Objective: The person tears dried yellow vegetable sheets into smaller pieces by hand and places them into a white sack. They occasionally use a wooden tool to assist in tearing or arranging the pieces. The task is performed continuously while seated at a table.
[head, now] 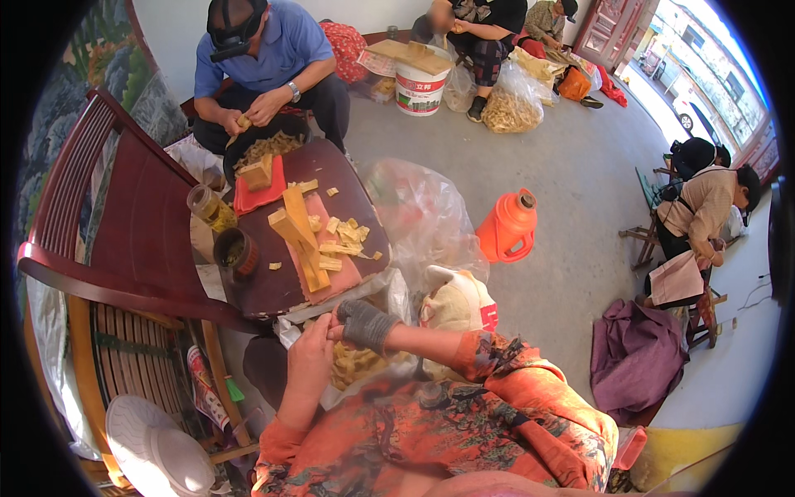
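My left hand [310, 351] is bare, and its fingertips meet those of my right hand [365, 324], which wears a grey fingerless glove. Anything pinched between them is too small or hidden to tell. Below the hands lies an open plastic bag [354, 366] of yellowish pieces. Beyond them, on the dark red wooden chair seat [366, 217], a wooden block tool [299, 233] rests on a pink cloth [338, 273]. Folded yellowish strips [348, 235] lie beside it. A second wooden block [256, 174] sits on a red cloth [261, 194].
A glass jar [212, 208] and a dark cup [236, 251] stand at the seat's left. An orange thermos flask [508, 225] is on the floor, past a clear plastic bag [422, 205]. A person in a blue shirt [267, 50] works opposite; other people sit farther off.
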Motion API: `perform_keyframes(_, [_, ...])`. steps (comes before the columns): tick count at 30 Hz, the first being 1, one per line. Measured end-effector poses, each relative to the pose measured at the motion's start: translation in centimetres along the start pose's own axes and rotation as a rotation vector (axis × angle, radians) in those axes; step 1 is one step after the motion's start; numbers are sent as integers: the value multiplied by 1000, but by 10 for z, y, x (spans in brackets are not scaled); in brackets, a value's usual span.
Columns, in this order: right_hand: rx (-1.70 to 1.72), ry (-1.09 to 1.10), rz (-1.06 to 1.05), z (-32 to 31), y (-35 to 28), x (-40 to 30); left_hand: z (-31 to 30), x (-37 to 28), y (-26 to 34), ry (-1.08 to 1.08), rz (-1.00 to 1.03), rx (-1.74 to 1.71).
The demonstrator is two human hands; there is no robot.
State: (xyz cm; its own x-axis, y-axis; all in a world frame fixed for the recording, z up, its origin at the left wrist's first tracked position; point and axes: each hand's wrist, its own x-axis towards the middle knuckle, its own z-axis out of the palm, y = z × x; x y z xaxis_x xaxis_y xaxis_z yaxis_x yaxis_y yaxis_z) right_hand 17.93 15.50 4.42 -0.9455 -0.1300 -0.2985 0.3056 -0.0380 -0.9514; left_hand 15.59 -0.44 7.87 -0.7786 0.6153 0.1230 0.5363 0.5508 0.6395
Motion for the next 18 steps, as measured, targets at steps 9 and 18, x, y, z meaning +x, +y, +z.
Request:
perform_keyframes(9, [-404, -35, -148, 5, 29, 13, 25, 9, -61, 122, 354, 275])
perform_keyframes(18, [-357, 107, -412, 34, 2, -4, 21, 39, -118, 348, 681, 255])
